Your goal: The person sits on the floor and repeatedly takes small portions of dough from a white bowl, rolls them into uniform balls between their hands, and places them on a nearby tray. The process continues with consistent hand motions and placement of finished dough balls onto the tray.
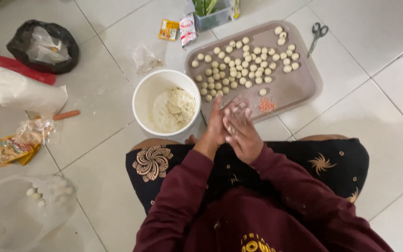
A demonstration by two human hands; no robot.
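Palms pressed together, the left hand [216,125] and right hand [241,130] hover just over the near edge of the tray [299,86], fingers blurred; whatever sits between them can't be made out. That tray is a brownish-grey rounded rectangle lying angled on the floor tiles. Pale, round dough balls [239,65] crowd its far and left parts in loose rows, many touching. One lone ball [262,92] sits apart nearer the middle. Left of the tray, touching its corner, a white bowl [151,88] holds a lump of cream dough [179,105] against its right wall.
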